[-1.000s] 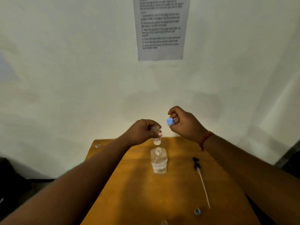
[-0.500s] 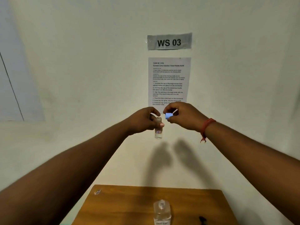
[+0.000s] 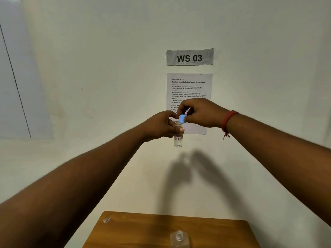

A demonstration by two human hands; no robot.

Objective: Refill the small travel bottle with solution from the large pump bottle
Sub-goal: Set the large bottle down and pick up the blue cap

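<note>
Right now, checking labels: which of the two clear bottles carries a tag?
The small travel bottle in the left hand, tagged 7B; the large bottle on the table shows none.

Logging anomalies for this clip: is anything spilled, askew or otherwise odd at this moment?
No spill or damage shows. The left hand holds the small bottle upright in the air; the right hand pinches the blue cap tilted beside its mouth, not seated. The large bottle stands open-necked on the table.
</note>
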